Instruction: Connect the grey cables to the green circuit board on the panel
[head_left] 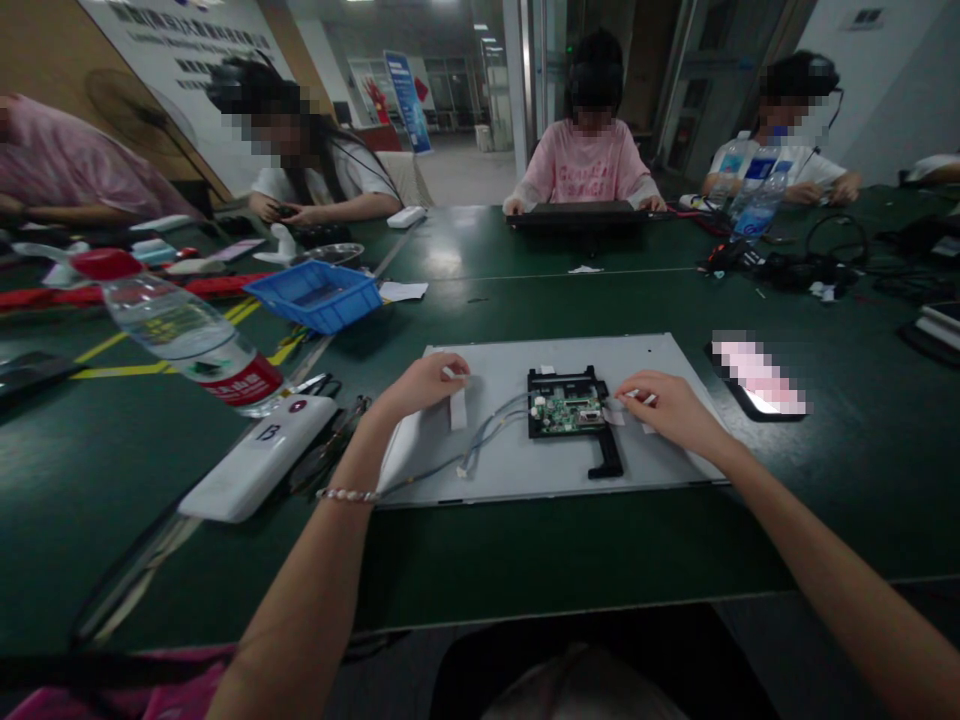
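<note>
A flat grey panel (495, 465) lies on the table in front of me. On it sits a black bracket (611, 450) with a green circuit board (566, 412) in it. Grey-blue cables (487, 432) run from the board's left side across the panel. My left hand (433, 385) is over the panel's left part, fingers pinched at a white strip (458, 410) that looks like tape. Beside the bracket's right edge, my right hand (671, 408) is closed in a pinch; a pale strip (615, 416) shows at its fingertips, and what it grips is unclear.
Left of the panel are a white power bank (259, 460), a tilted water bottle (195, 340) and a blue bin (319, 297). A phone (757, 378) lies to the right. Bottles (761, 205) and dark cables (787, 268) are farther back. Several people sit around the table (585, 560).
</note>
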